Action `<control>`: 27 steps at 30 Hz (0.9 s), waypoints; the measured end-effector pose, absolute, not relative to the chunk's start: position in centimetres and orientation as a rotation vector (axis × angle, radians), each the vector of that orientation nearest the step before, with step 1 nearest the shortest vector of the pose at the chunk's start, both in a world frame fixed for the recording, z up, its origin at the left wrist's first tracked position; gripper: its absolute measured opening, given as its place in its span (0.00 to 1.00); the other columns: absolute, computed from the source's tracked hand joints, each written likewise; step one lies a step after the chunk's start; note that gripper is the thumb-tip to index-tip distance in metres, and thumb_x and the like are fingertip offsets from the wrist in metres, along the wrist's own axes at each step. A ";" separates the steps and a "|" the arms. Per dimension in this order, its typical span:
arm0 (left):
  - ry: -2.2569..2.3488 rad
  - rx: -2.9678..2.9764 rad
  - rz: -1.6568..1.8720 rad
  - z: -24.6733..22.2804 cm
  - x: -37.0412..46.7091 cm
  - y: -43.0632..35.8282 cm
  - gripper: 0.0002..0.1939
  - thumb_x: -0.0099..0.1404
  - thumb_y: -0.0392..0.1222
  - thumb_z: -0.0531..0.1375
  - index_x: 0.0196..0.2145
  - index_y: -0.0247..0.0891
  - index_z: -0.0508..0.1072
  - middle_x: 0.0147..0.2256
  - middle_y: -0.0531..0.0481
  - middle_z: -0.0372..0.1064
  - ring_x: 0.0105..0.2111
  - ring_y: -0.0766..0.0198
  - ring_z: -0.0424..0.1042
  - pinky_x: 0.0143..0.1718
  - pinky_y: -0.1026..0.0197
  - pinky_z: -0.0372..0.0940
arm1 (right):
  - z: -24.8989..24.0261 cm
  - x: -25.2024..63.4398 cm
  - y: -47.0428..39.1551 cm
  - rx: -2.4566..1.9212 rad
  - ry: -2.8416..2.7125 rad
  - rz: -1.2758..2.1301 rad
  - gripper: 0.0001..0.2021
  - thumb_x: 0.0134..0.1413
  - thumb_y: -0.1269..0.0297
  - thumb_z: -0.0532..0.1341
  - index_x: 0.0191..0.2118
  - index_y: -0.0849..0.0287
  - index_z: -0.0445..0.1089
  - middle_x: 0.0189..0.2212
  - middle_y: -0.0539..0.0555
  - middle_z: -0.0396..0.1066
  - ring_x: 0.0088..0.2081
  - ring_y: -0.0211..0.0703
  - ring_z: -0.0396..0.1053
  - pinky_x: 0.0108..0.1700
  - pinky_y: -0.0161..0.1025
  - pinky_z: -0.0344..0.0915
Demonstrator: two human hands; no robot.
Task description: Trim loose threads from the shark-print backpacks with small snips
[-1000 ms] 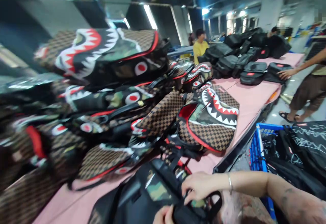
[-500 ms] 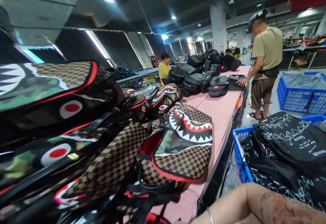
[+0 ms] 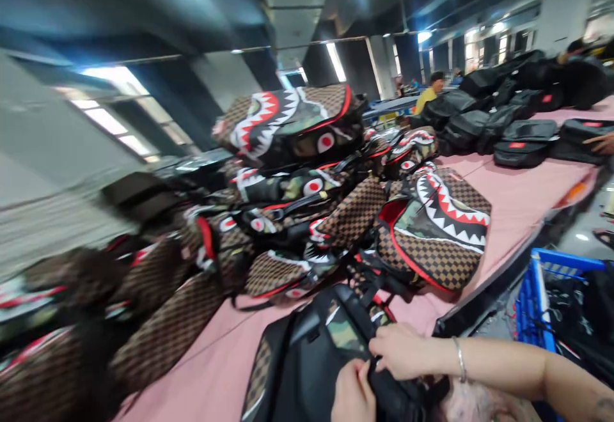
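Observation:
A black backpack (image 3: 307,358) with a camouflage patch and a checkered side lies at the bottom centre, on the pink table (image 3: 201,371). My left hand (image 3: 354,391) is closed on its black fabric near the lower edge of the view. Just right of it, my right hand (image 3: 400,350), with a bracelet at the wrist, pinches the same backpack beside the camouflage patch. The fingertips of both hands are close together. Beyond them lies a checkered shark-mouth backpack (image 3: 436,230), its opening showing red lining.
Shark-print bags (image 3: 297,128) are piled at centre and left. Black backpacks (image 3: 525,140) cover the table's far right, where another person's hand (image 3: 602,144) touches one. A blue crate (image 3: 537,300) with black bags stands at right. A person in yellow (image 3: 426,97) is behind.
The view has swung left and down. Both my hands now show on the black backpack; before, only a forearm with the bracelet was visible at the bottom.

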State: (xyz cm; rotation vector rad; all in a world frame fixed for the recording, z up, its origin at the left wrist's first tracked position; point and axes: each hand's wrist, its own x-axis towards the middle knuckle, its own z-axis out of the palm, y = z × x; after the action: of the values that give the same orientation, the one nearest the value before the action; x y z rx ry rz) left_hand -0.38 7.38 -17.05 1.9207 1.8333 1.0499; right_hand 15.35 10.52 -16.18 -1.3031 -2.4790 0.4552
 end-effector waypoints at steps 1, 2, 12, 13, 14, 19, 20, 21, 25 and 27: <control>1.840 1.923 1.039 -16.9 -0.3 7.1 0.09 0.58 0.46 0.52 0.26 0.41 0.66 0.26 0.48 0.68 0.27 0.57 0.69 0.30 0.57 0.63 | -16.0 15.5 10.4 -1.293 -2.469 0.500 0.11 0.52 0.56 0.57 0.37 0.58 0.68 0.32 0.54 0.69 0.33 0.44 0.69 0.29 0.35 0.60; 1.838 1.916 1.037 -16.6 -0.2 6.9 0.09 0.59 0.46 0.51 0.26 0.41 0.66 0.26 0.48 0.68 0.27 0.58 0.69 0.30 0.58 0.62 | -15.8 15.6 10.3 -1.295 -2.445 0.553 0.10 0.52 0.58 0.57 0.36 0.58 0.68 0.32 0.54 0.69 0.33 0.44 0.68 0.31 0.35 0.61; 1.651 1.175 1.331 -12.5 -1.6 1.5 0.13 0.60 0.52 0.53 0.33 0.39 0.63 0.18 0.60 0.53 0.18 0.70 0.55 0.21 0.68 0.53 | -18.1 21.4 6.0 -1.079 -1.704 1.488 0.13 0.50 0.60 0.57 0.40 0.60 0.67 0.38 0.56 0.70 0.43 0.46 0.67 0.47 0.42 0.63; 1.640 1.112 1.352 -12.5 -2.1 0.6 0.14 0.60 0.53 0.54 0.33 0.38 0.63 0.18 0.60 0.53 0.18 0.71 0.54 0.21 0.68 0.52 | -18.7 22.2 5.2 -1.070 -1.709 1.577 0.15 0.48 0.59 0.58 0.41 0.60 0.68 0.39 0.57 0.70 0.43 0.47 0.67 0.48 0.43 0.62; 1.637 1.055 1.370 -12.4 -2.5 -0.3 0.15 0.59 0.54 0.55 0.32 0.38 0.64 0.18 0.60 0.52 0.17 0.72 0.54 0.20 0.69 0.51 | -19.3 22.9 4.6 -1.067 -1.736 1.647 0.15 0.46 0.58 0.59 0.39 0.59 0.70 0.37 0.56 0.71 0.42 0.49 0.68 0.47 0.43 0.63; 1.635 0.844 1.443 -12.7 -3.3 -3.4 0.16 0.57 0.54 0.57 0.28 0.36 0.65 0.16 0.60 0.52 0.17 0.73 0.52 0.19 0.69 0.49 | -20.1 23.8 2.4 -1.232 -1.768 1.734 0.16 0.37 0.59 0.62 0.37 0.55 0.74 0.27 0.53 0.72 0.36 0.53 0.70 0.43 0.47 0.67; 1.616 0.829 1.446 -12.7 -3.1 -3.7 0.16 0.58 0.53 0.57 0.28 0.36 0.65 0.16 0.60 0.52 0.17 0.73 0.52 0.19 0.69 0.50 | -19.7 23.5 2.3 -1.222 -1.805 1.736 0.16 0.36 0.61 0.62 0.37 0.55 0.75 0.26 0.53 0.72 0.36 0.53 0.70 0.43 0.46 0.67; 1.593 0.831 1.448 -12.7 -2.8 -4.0 0.14 0.58 0.52 0.57 0.30 0.37 0.66 0.17 0.59 0.54 0.17 0.73 0.54 0.20 0.70 0.52 | -19.2 23.2 2.2 -1.197 -1.846 1.736 0.15 0.36 0.62 0.62 0.36 0.55 0.75 0.27 0.53 0.72 0.36 0.53 0.70 0.43 0.45 0.66; 1.491 0.982 1.399 -12.4 -0.9 -4.3 0.21 0.57 0.46 0.60 0.49 0.42 0.64 0.41 0.46 0.66 0.35 0.67 0.68 0.36 0.65 0.64 | -17.2 21.7 2.4 -1.122 -1.889 1.654 0.11 0.43 0.61 0.59 0.34 0.57 0.74 0.28 0.51 0.71 0.33 0.46 0.67 0.39 0.39 0.65; 1.428 1.037 1.311 -12.2 0.0 -4.3 0.26 0.57 0.45 0.60 0.53 0.43 0.61 0.49 0.42 0.62 0.39 0.65 0.69 0.41 0.61 0.64 | -16.4 21.0 2.5 -1.104 -1.857 1.604 0.10 0.46 0.59 0.58 0.31 0.59 0.71 0.24 0.49 0.66 0.28 0.41 0.63 0.34 0.37 0.63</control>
State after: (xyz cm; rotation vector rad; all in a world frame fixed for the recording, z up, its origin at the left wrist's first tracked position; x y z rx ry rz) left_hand -0.01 -4.35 -12.21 1.0367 1.4278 1.3107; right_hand 21.05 2.55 -16.39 -1.1044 -1.8567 1.6045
